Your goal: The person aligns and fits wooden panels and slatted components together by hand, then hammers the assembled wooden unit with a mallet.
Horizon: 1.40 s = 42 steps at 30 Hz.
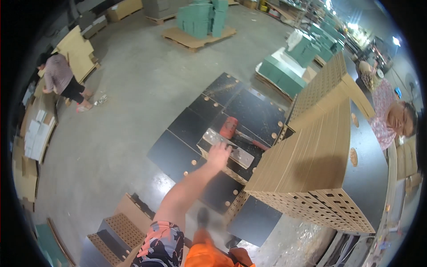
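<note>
**A:** While the head view holds, what's the biggest item?

**B:** I see the concrete floor point(133, 89) first, grey and wide. On it lie black panels point(195, 129) with round tan discs, laid flat side by side. To the right stands a big stack of tan perforated sheets point(311, 155) on a dark bench point(371, 178), holes showing along the near edge.

**A:** Background?

**B:** Green stacked boxes on a pallet point(202, 20) at top centre, more green stacks point(289, 71) toward the right. One person point(62, 80) bends over cardboard at left, well apart. Another person point(391, 118) stands at the far side of the bench.

**A:** Hands?

**B:** One arm comes up from the lower edge, sleeve patterned orange and dark. I read it as the left hand point(219, 155). Its grip is spread, fingers extended, lying on or just over the near end of a flat metal bar point(229, 147). I cannot tell if it presses down. Nothing pinched.

**A:** Where's the bar?

**B:** On the black panels, just left of the tan stack, tilted diagonally. A red-headed mallet point(238, 131) lies just beyond it, head near the bar's upper side, handle pointing right toward the stack.

**A:** Right hand?

**B:** Not visible in this view. Orange trousers and a shoe point(203, 218) show below the arm.
</note>
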{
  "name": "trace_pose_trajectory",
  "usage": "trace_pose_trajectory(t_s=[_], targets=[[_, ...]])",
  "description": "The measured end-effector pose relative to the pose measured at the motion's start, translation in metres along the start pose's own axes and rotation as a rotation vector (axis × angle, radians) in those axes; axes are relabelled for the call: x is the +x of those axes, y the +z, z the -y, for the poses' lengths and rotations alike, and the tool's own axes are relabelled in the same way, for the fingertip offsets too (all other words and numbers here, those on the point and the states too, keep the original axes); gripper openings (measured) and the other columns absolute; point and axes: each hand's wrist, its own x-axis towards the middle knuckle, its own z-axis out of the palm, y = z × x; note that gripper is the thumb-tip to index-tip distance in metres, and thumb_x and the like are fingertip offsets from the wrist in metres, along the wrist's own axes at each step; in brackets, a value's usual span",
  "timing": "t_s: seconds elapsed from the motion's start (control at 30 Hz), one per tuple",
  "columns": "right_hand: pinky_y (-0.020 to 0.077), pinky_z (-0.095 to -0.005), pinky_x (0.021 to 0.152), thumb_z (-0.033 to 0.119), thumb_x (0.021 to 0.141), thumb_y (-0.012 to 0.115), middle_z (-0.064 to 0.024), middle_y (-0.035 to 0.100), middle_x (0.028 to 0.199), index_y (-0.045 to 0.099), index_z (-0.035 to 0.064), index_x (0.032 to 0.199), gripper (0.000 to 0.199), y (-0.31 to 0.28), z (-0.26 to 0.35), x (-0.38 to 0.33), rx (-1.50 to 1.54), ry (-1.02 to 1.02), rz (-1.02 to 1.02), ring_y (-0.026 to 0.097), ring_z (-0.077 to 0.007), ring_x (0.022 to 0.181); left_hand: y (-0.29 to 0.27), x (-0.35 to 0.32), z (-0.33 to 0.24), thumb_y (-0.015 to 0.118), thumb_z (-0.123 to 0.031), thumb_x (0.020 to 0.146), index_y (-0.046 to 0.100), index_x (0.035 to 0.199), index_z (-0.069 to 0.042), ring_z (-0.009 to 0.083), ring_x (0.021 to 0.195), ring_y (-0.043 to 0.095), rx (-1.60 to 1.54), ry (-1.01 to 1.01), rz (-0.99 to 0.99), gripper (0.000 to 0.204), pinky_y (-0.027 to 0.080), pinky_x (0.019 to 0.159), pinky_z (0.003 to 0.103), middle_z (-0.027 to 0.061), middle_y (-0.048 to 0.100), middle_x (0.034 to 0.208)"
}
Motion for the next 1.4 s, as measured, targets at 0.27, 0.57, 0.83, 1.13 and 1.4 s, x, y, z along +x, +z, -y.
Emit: trace_pose_trajectory(t_s=[0.27,0.57,0.83,1.13,1.4], targets=[[0.0543,-0.0401,0.059,0.004,0.085,0.063,-0.0107,0.064,0.108,0.057,0.0034,0.121,0.036,-0.019,-0.123,-0.066,0.461,0.251,-0.243,0.065,-0.0245,0.077,0.050,0.022,0.028,0.063,-0.013,0.077,0.061,0.116,-0.006,0.0268,0.110,0.051,-0.003,0.187,-0.136,0.039,0.043,0.092,0.040,0.0089,0.056,0.114],[0.0475,-0.0348,0.047,0.011,0.084,0.063,-0.0074,0.062,0.078,0.067,0.0071,0.091,0.009,0.017,-0.075,-0.066,0.478,0.253,-0.345,0.059,-0.0214,0.057,0.043,-0.010,0.011,0.073,-0.028,0.074,0.058,0.121,-0.009,0.0272,0.114,0.048,-0.086,0.299,-0.181,0.053,0.038,0.096,0.042,0.0061,0.053,0.122],[0.0500,-0.0347,0.054,0.016,0.080,0.065,-0.0081,0.065,0.082,0.066,0.0100,0.089,0.011,0.012,-0.086,-0.059,-0.377,-0.108,-0.359,0.062,-0.0241,0.064,0.019,0.043,-0.031,0.074,-0.025,0.073,0.064,0.108,-0.008,0.0304,0.097,0.056,-0.277,0.361,-0.371,0.040,0.044,0.083,0.046,0.0107,0.059,0.105],[0.0497,-0.0464,0.072,0.024,0.070,0.068,-0.0114,0.066,0.090,0.062,0.0151,0.089,0.022,0.065,-0.147,-0.068,-0.446,-0.256,-0.324,0.063,-0.0349,0.087,0.052,0.128,-0.016,0.064,-0.020,0.074,0.063,0.105,-0.004,0.0244,0.101,0.057,0.346,0.515,-0.026,0.035,0.036,0.096,0.043,0.0102,0.066,0.098],[0.0493,-0.0463,0.071,0.027,0.072,0.064,-0.0107,0.068,0.093,0.064,0.0158,0.092,0.023,0.060,-0.119,-0.058,-0.327,-0.073,-0.362,0.063,-0.0337,0.084,0.066,0.150,0.024,0.059,-0.015,0.078,0.059,0.108,-0.005,0.0310,0.104,0.056,0.297,0.363,-0.027,0.032,0.030,0.102,0.046,0.0144,0.065,0.096]])
